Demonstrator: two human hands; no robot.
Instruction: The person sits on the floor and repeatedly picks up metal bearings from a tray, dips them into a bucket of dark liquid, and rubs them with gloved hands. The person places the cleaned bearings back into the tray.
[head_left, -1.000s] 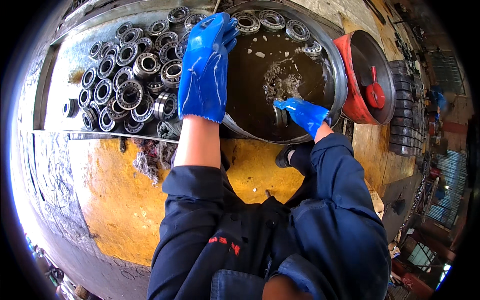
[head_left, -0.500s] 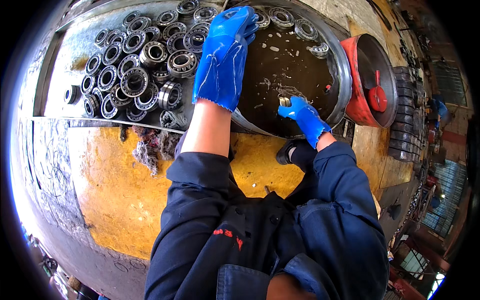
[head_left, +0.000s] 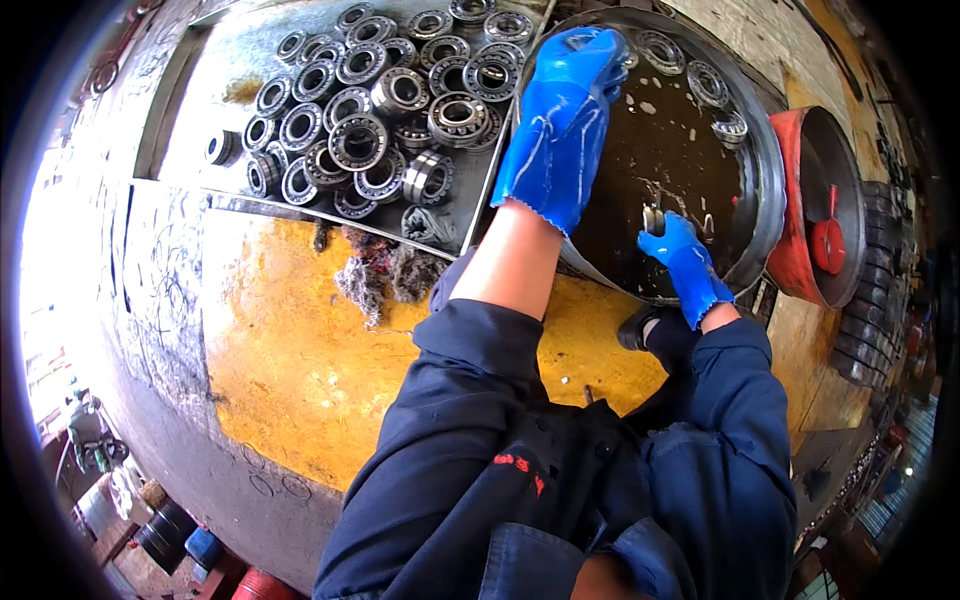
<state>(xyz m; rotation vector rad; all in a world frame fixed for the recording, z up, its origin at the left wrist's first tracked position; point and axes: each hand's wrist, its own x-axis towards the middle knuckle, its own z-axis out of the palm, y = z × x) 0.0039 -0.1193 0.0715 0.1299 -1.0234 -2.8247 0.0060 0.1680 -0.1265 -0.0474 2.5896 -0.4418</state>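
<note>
Both my hands wear wet blue rubber gloves. My left hand lies over the near-left rim of a round metal basin filled with dark oily liquid, fingers curled on the rim. My right hand dips into the liquid at the near side and holds a small metal bearing at the surface. A few more bearings lie along the far inside edge of the basin.
Left of the basin, a grey metal tray holds several steel roller bearings. A clump of dirty rags lies on the yellow floor. A red round lid stands right of the basin.
My left hand has slid up along the basin rim. My right hand has drawn nearer and lifted a bearing to the liquid's surface.
</note>
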